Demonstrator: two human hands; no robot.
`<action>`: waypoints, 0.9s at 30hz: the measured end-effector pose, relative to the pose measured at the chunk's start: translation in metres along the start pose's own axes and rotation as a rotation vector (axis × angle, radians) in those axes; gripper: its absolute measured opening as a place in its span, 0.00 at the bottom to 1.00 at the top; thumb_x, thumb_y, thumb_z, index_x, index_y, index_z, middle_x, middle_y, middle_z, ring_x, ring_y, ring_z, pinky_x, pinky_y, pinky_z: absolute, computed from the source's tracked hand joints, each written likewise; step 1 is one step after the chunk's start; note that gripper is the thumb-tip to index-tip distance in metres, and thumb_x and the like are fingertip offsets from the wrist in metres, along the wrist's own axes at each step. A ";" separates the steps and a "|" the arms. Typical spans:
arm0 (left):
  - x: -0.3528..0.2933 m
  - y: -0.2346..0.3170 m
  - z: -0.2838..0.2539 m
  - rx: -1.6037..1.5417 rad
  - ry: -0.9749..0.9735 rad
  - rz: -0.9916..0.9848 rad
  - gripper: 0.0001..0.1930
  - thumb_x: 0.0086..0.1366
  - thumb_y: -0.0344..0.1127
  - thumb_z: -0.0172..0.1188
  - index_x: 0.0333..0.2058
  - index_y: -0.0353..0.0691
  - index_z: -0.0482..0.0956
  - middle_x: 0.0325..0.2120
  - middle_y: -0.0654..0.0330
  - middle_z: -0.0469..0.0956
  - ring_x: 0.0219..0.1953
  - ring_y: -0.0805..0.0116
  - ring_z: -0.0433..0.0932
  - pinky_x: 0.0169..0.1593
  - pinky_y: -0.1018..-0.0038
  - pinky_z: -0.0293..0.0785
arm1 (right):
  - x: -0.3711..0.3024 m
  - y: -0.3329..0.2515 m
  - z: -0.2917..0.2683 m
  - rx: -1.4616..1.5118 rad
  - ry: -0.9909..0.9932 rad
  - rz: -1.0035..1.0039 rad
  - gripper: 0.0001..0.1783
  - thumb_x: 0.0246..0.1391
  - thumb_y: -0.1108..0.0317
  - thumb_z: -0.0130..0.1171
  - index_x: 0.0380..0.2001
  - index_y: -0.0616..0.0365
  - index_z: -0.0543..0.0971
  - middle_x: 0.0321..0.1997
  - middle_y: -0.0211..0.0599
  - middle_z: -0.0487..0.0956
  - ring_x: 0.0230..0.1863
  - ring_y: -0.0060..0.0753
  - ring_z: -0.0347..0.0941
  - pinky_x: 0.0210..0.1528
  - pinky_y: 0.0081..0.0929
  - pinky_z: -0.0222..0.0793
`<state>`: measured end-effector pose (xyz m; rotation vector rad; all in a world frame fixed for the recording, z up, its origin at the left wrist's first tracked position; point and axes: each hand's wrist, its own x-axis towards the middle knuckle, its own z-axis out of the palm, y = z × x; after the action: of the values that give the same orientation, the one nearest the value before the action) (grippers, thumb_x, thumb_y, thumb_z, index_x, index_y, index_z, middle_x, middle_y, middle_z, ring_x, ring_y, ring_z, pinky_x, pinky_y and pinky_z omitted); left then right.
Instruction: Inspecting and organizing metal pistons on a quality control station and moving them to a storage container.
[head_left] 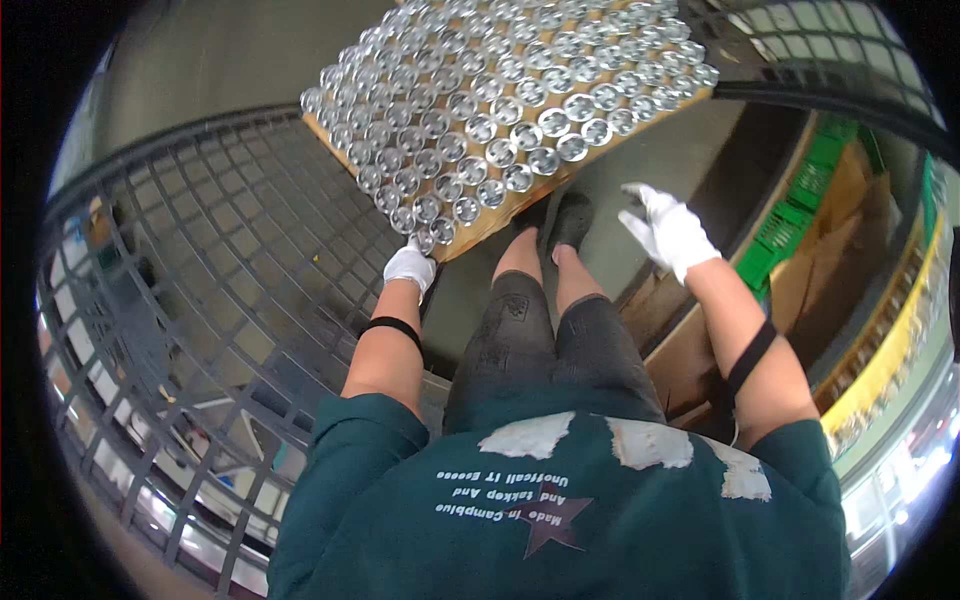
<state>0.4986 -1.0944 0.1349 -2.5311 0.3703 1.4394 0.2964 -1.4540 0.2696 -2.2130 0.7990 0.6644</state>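
Note:
A brown cardboard sheet [462, 241] spans the top middle, tilted, bearing many rows of shiny round metal pieces [480, 127] that look like clear-silver cups or caps. My left hand [409, 266], in a white glove, is closed at the sheet's near corner; its fingertips are partly hidden by the sheet and the closest metal pieces. To the right, my right hand [668, 232], gloved in white too, is off the sheet with fingers apart and nothing in them. Below the sheet's near edge my legs and dark shoes show.
Dark mesh caging [215, 235] curves along the left, and another mesh panel [820, 45] stands at the far right. Green plastic crates [785, 228] and brown cardboard [840, 240] lie within a low-walled container at right, beside a yellow edge [885, 345].

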 end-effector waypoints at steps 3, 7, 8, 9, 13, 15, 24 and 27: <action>0.037 -0.023 0.031 -0.021 0.010 -0.089 0.31 0.59 0.39 0.59 0.62 0.46 0.65 0.52 0.44 0.76 0.54 0.48 0.76 0.56 0.58 0.72 | 0.095 -0.022 0.060 -0.179 -0.007 -0.176 0.25 0.59 0.53 0.55 0.55 0.52 0.72 0.50 0.53 0.78 0.52 0.57 0.74 0.55 0.46 0.70; 0.078 -0.020 0.067 -0.087 0.019 -0.149 0.36 0.59 0.40 0.61 0.66 0.49 0.59 0.65 0.45 0.59 0.58 0.47 0.72 0.59 0.60 0.70 | 0.164 -0.068 0.147 -0.257 -0.215 -0.250 0.26 0.58 0.57 0.52 0.59 0.51 0.68 0.55 0.49 0.73 0.55 0.54 0.72 0.56 0.46 0.69; 0.092 -0.023 0.080 -0.099 0.086 -0.163 0.37 0.59 0.40 0.61 0.67 0.49 0.58 0.67 0.43 0.56 0.58 0.47 0.72 0.59 0.60 0.71 | 0.176 -0.074 0.175 -0.255 -0.223 -0.304 0.26 0.58 0.58 0.51 0.60 0.51 0.67 0.55 0.50 0.72 0.55 0.54 0.72 0.56 0.46 0.70; 0.103 -0.029 0.095 -0.102 0.149 -0.183 0.38 0.59 0.40 0.62 0.67 0.50 0.57 0.68 0.42 0.53 0.58 0.46 0.72 0.58 0.60 0.71 | 0.184 -0.081 0.209 -0.243 -0.236 -0.358 0.27 0.58 0.60 0.50 0.61 0.50 0.67 0.55 0.50 0.71 0.54 0.53 0.73 0.56 0.46 0.70; 0.136 -0.032 0.128 -0.219 0.219 -0.201 0.34 0.61 0.28 0.52 0.67 0.51 0.60 0.66 0.37 0.52 0.63 0.44 0.65 0.62 0.59 0.68 | 0.209 -0.100 0.297 -0.385 -0.318 -0.384 0.33 0.58 0.65 0.49 0.68 0.46 0.61 0.63 0.56 0.65 0.56 0.53 0.73 0.55 0.44 0.71; 0.150 -0.047 0.146 -0.183 0.354 -0.104 0.31 0.60 0.29 0.54 0.64 0.50 0.64 0.65 0.37 0.54 0.61 0.41 0.66 0.61 0.58 0.69 | 0.221 -0.104 0.327 -0.390 -0.379 -0.333 0.38 0.53 0.69 0.55 0.69 0.45 0.59 0.64 0.58 0.63 0.55 0.53 0.74 0.55 0.44 0.71; 0.180 -0.046 0.162 -0.255 0.384 -0.131 0.23 0.61 0.27 0.52 0.57 0.42 0.71 0.59 0.36 0.60 0.50 0.39 0.74 0.54 0.54 0.71 | 0.239 -0.110 0.385 -0.472 -0.292 -0.210 0.26 0.56 0.72 0.51 0.60 0.54 0.66 0.62 0.62 0.63 0.53 0.61 0.72 0.56 0.48 0.69; 0.188 -0.045 0.174 -0.278 0.469 -0.143 0.26 0.57 0.31 0.59 0.56 0.42 0.71 0.58 0.37 0.62 0.53 0.37 0.70 0.58 0.55 0.67 | 0.236 -0.104 0.399 -0.454 -0.138 -0.208 0.29 0.49 0.72 0.60 0.56 0.53 0.67 0.59 0.57 0.63 0.53 0.58 0.70 0.55 0.46 0.68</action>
<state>0.4647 -1.0212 -0.1122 -3.0411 0.0528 0.8877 0.4402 -1.1814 -0.0928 -2.5719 0.3617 0.9547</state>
